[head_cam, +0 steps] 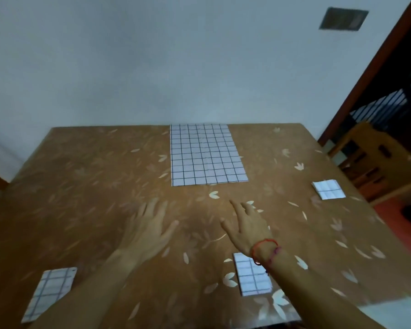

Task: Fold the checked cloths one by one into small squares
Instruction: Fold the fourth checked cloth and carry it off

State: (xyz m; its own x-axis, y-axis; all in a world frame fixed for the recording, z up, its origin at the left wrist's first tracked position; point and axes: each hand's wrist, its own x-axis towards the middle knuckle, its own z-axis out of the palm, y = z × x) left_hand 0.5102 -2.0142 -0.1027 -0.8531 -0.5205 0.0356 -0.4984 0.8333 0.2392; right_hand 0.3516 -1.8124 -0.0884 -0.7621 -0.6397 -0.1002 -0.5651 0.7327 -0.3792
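A large white checked cloth (206, 155) lies spread flat at the far middle of the brown leaf-patterned table (93, 176). Three small folded checked cloths lie around it: one at the right edge (329, 189), one near the front under my right forearm (251, 276), one at the front left (49, 293). My left hand (150, 226) and my right hand (247, 226) are both stretched out over the table short of the large cloth, fingers spread and straight, holding nothing. A red string bracelet sits on my right wrist.
A pale wall stands right behind the table's far edge. A wooden chair (370, 157) and a dark doorway are past the table's right side. The table's front edge runs near the bottom right.
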